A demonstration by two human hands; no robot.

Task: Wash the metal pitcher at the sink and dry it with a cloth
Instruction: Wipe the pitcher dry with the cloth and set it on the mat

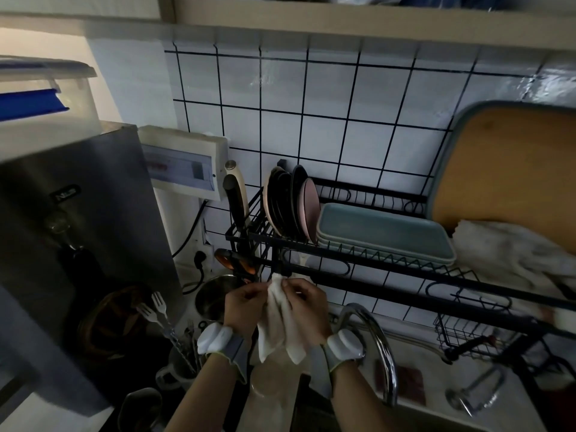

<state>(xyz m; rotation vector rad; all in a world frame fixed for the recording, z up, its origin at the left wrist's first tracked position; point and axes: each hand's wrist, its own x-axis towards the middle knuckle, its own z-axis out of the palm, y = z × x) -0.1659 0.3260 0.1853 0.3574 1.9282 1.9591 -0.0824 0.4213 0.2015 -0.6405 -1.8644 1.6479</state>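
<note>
Both hands are raised in front of the black dish rack [343, 263], pinching the top of a white cloth [280, 328] between them. My left hand [244, 304] grips its left edge and my right hand [307, 302] its right edge. The cloth's top touches the rack's lower front rail, and the rest hangs down between my wrists. A shiny round metal vessel with an open mouth [213, 294], apparently the pitcher, stands on the counter just behind my left hand; neither hand touches it. Part of it is hidden by my left hand.
A chrome faucet [378, 344] arches right of my right wrist. The rack holds upright plates [293, 207], teal trays [383, 235] and a white towel [514, 254]. A cutting board [511, 169] leans at the right. A steel appliance [78, 213] and forks [156, 310] crowd the left.
</note>
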